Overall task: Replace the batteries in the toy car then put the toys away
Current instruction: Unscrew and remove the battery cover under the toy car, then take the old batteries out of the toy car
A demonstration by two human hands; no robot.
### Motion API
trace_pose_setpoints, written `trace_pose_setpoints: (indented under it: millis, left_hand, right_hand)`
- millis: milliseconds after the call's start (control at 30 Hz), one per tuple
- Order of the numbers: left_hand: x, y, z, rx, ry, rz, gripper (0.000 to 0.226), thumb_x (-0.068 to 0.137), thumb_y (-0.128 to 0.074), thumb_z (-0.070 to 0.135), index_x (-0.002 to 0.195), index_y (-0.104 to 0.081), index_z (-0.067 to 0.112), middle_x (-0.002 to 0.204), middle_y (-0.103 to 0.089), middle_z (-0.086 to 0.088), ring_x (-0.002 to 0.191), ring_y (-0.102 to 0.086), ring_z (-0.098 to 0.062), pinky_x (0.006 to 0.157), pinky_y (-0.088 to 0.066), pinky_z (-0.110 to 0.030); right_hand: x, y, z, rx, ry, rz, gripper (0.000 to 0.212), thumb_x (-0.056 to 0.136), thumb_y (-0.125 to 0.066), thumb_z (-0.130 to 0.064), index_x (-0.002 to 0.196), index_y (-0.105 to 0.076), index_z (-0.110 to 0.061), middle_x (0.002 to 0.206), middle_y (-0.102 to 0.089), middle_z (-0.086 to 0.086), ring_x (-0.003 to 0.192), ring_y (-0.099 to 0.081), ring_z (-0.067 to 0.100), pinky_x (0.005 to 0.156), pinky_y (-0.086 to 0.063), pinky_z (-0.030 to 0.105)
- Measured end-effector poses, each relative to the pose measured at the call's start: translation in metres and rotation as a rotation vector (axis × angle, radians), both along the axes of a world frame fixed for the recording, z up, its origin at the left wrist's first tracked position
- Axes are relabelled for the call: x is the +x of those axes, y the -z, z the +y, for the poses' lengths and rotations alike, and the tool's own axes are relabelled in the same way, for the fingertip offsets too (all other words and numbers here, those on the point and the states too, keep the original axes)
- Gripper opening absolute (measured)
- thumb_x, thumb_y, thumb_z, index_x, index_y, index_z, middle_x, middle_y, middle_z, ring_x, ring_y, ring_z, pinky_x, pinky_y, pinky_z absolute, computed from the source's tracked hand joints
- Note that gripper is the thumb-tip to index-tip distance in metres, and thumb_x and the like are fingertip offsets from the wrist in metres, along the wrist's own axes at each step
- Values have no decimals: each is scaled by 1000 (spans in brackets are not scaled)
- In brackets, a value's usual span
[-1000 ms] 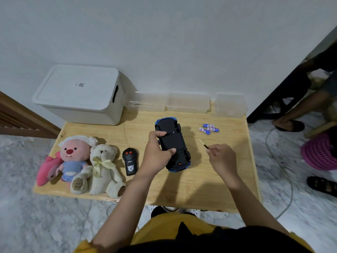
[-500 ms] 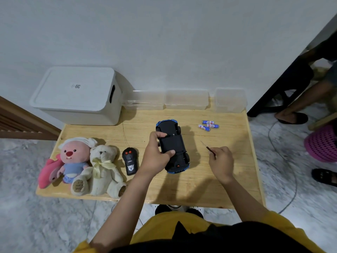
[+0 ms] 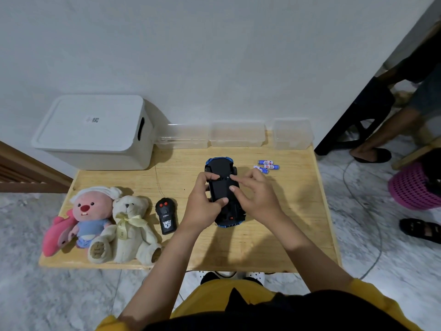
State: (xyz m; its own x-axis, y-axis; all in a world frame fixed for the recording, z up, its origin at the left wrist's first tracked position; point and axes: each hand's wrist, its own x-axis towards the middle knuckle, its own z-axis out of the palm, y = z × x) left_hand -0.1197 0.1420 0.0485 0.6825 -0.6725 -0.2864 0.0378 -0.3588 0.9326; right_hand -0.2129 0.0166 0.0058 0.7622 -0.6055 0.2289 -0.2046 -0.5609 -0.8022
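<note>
The toy car point(image 3: 220, 166) lies upside down on the wooden table point(image 3: 300, 211), black underside up, blue body at the edges. My left hand point(image 3: 202, 207) grips its left side, thumb across the underside. From the right, my right hand point(image 3: 259, 199) has its index fingertip and thumb pinched on the underside panel. The thin tool seen earlier is out of sight. Three small blue-and-white batteries point(image 3: 267, 166) lie just behind my right hand. A black remote point(image 3: 166, 216) lies left of the car. A cream teddy bear point(image 3: 132, 225) and a pink plush point(image 3: 89, 211) sit at the table's left end.
A white lidded storage box point(image 3: 93, 130) stands at the back left. Three clear containers point(image 3: 236, 134) line the wall behind the car. Another person's legs point(image 3: 381, 130), a pink basket point(image 3: 415, 187) and a sandal point(image 3: 420, 230) are on the floor to the right.
My right hand has moved left from the open tabletop onto the car's underside, and the thin tool it held is no longer visible. The left hand keeps its grip on the car.
</note>
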Motion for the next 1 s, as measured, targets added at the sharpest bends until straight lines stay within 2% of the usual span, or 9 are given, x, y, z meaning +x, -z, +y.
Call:
trace_pose_setpoints:
  millis: [100,233,300,400,500,600,667,800,1000]
  left_hand:
    - [-1,1,3,11,11,2,47,81,-67,-3,115,-46,20,97,-51,8,74,-62,-17,52,-52,-18]
    - [1,4,9,15,29,12,56,75,-74,0,118,-49,25,102,-53,7,79,-66,-21,68,-59,-34]
    - [4,5,12,8,25,10,60,73,-76,0,120,-51,25,103,-53,10,80,-65,-18,73,-59,-36]
    - [6,7,14,-22,16,29,61,72,-76,-2,121,-51,26,106,-54,9,74,-64,-3,70,-58,-27]
    - [8,13,16,-59,17,59,64,74,-73,-7,123,-51,27,111,-55,3,76,-62,11,66,-56,-20]
    - [10,18,18,-63,5,130,69,76,-69,-10,125,-50,35,113,-52,5,76,-66,1,67,-58,-27]
    - [11,21,19,-69,3,146,71,77,-67,-12,125,-50,38,116,-52,3,74,-67,0,66,-58,-26]
    - [12,24,18,-87,-30,175,71,78,-64,-13,121,-51,42,114,-52,8,70,-66,-1,63,-57,-23]
    - [14,27,16,-89,26,141,74,77,-63,-13,115,-54,49,123,-53,4,97,-62,-31,69,-59,-35]
  right_hand:
    - [1,-2,-3,9,-30,7,24,79,-72,-19,101,-70,-9,87,-43,-17,82,-50,6,78,-45,16]
    - [1,-11,-4,170,-9,53,17,76,-75,-13,91,-67,-13,86,-48,-17,79,-49,0,72,-36,3]
    - [0,-17,-5,257,-34,57,15,77,-75,-10,87,-65,-15,83,-56,-15,75,-51,-1,69,-38,4]
    - [-2,-25,-8,414,-64,-14,18,76,-73,0,82,-64,-14,78,-62,-10,68,-54,-3,66,-45,11]
    - [-12,-28,-16,514,56,-128,24,76,-73,3,79,-64,-19,77,-65,-5,68,-57,2,70,-50,16]
    - [-36,-20,-30,484,165,-79,17,79,-70,0,87,-67,-14,81,-69,2,74,-65,10,75,-54,21]
    - [-54,-6,-39,455,236,89,13,81,-70,-4,88,-68,-15,76,-68,1,74,-64,12,72,-53,25]
    - [-87,31,-47,518,335,322,11,83,-67,-4,82,-68,-15,71,-62,1,72,-57,16,63,-43,20]
    - [-103,63,-45,461,412,422,6,85,-66,-9,86,-68,-14,82,-65,1,83,-60,18,62,-40,20]
